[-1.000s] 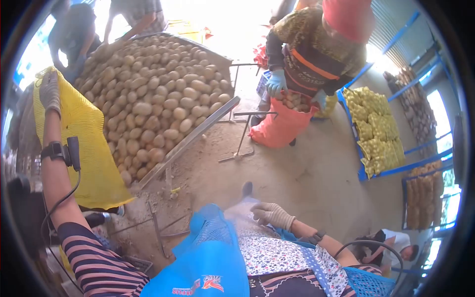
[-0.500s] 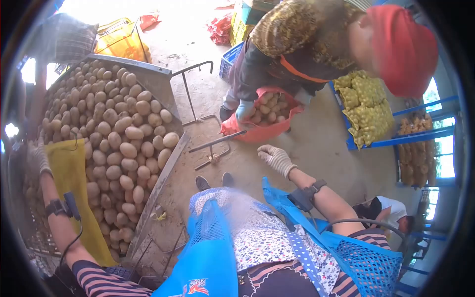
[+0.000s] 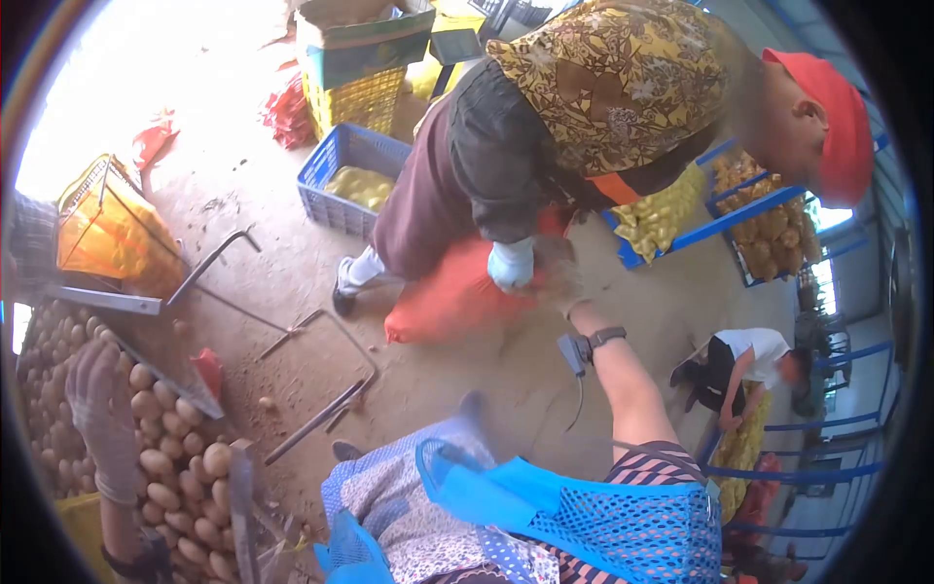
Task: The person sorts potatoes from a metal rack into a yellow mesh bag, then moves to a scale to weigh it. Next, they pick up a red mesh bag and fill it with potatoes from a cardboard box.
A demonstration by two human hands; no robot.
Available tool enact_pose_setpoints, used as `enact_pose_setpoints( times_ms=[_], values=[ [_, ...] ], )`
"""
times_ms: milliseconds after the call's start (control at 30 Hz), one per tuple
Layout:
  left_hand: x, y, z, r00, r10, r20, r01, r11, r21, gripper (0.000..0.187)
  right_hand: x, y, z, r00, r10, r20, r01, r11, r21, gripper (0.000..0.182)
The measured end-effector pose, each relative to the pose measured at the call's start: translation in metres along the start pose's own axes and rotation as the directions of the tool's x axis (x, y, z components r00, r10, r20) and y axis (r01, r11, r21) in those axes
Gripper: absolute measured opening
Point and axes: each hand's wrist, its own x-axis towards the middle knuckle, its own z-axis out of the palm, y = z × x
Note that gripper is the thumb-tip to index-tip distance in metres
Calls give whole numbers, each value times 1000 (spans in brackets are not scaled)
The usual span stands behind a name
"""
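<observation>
— Where is the right hand [image 3: 556,277] seen?
— It is stretched out to the red sack [image 3: 449,292], which lies on the floor under a bent-over co-worker; the gloved fingers are closed on its top edge, just beside the co-worker's blue glove [image 3: 511,264].
— And the left hand [image 3: 97,389]?
— It is raised over the potatoes [image 3: 165,467] heaped on the worktop — fingers spread loose, nothing gripped.
</observation>
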Motion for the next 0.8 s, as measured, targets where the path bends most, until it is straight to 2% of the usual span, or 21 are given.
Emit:
enact_pose_setpoints(
  times_ms=[33,67,100,167,200,233,267,300,333,367,400,467,533,567,600,633,667,733,800],
  values=[
    [28,22,16,996,-81,-44,77,992,-98,24,11,10,30,912,-318,259,332,943,-8,55],
    [60,44,33,996,-21,-85,3,980,-199,24,13,16,52,665,-562,492,610,789,77,42],
    [94,69,52,991,29,-131,-68,952,-299,25,17,19,47,666,-562,491,608,790,79,42],
    [157,147,86,994,-58,-95,2,863,-506,27,0,27,3,872,-248,422,206,968,142,24],
    [190,184,102,993,-38,-107,-35,794,-606,29,-15,42,0,868,-240,435,199,970,137,24],
    [220,221,116,994,-100,-47,30,650,-759,27,-27,59,1,826,-284,486,252,959,132,22],
    [252,263,120,971,-238,36,117,333,-936,30,-36,78,2,778,-328,536,310,942,128,21],
    [283,283,135,940,-339,17,79,168,-983,31,-47,93,0,731,-323,601,249,946,206,24],
    [306,288,161,941,-310,-132,-78,181,-980,35,-64,100,-1,732,-309,608,234,951,202,24],
    [330,303,163,903,-408,137,101,-107,-989,37,-80,103,-5,684,-271,677,130,959,252,26],
    [349,315,165,813,-417,406,241,-394,-887,39,-88,111,-9,635,-237,736,23,957,288,29],
    [363,317,185,909,-275,314,197,-380,-904,44,-78,127,-26,654,-184,733,-14,967,256,29],
    [353,342,166,989,-106,100,90,-91,-992,50,-84,146,-45,654,-100,750,-84,976,203,30],
    [344,359,149,1000,-11,-18,-17,87,-996,48,-101,155,-56,636,-47,771,-135,976,171,30],
    [336,374,140,971,137,-194,-226,280,-933,45,-127,165,-70,600,4,800,-185,974,134,31],
    [321,396,136,998,68,-19,-28,134,-991,46,-166,167,-87,534,42,844,-243,964,106,31],
    [311,416,128,988,88,128,134,-64,-989,48,-191,175,-97,503,95,859,-308,949,75,31],
    [287,455,114,979,190,74,67,46,-997,53,-209,215,-107,307,91,947,-308,951,8,34],
    [273,499,94,948,316,-34,-121,262,-957,50,-280,246,-86,419,153,895,-372,928,15,34]
  ],
)
